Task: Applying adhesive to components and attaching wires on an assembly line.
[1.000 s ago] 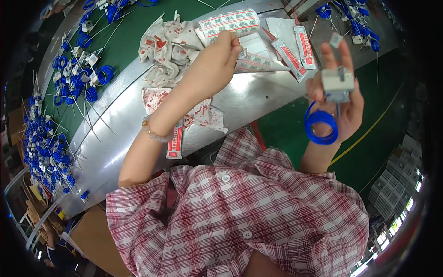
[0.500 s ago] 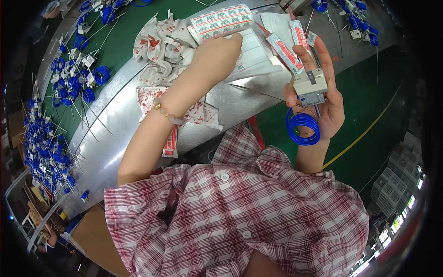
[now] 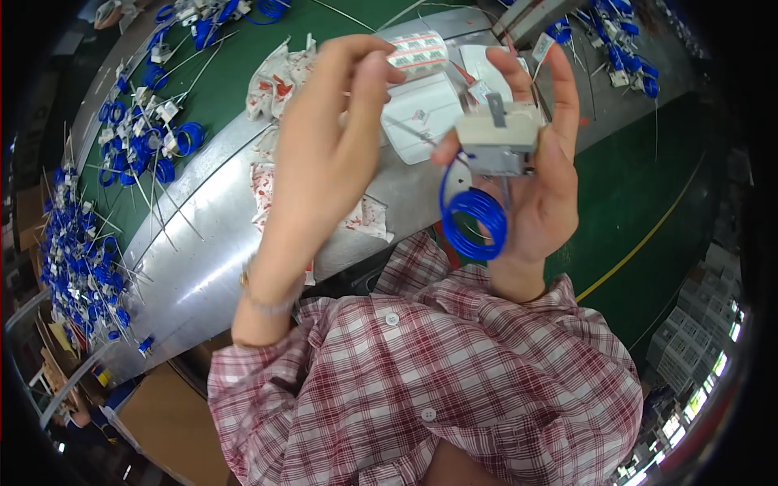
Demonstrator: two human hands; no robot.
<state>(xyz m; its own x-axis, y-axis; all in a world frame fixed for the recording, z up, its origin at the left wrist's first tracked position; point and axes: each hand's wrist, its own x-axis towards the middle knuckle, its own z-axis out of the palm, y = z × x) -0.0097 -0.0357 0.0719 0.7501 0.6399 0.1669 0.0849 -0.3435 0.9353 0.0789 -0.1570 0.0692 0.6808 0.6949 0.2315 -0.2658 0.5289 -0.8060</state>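
Holding a small beige box-shaped thermostat switch with its blue coiled tube dangling, the right hand grips only by fingertips, so it could slip, while the left hand pinches a white sticker likely to crease.
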